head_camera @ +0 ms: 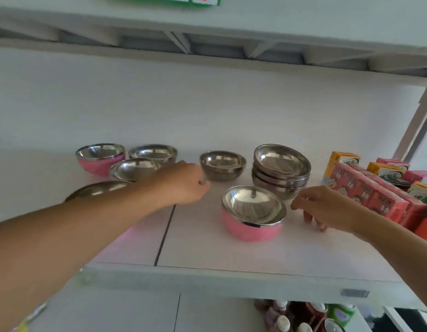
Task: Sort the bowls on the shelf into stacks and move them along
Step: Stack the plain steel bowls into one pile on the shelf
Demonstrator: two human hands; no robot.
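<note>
Several steel bowls stand on the white shelf. A pink-sided bowl sits near the front, with a steel bowl tilted inside it. Behind it rises a stack of steel bowls. A small steel stack stands in the middle, and my left hand touches its left rim, fingers curled. My right hand hovers just right of the pink-sided bowl, fingers apart, holding nothing. At the left are another pink bowl, two steel bowls and a bowl partly hidden by my left arm.
Red and orange drink cartons crowd the shelf's right end, close to my right hand. An upper shelf hangs overhead. Bottles and jars show on the level below. A seam runs across the shelf board.
</note>
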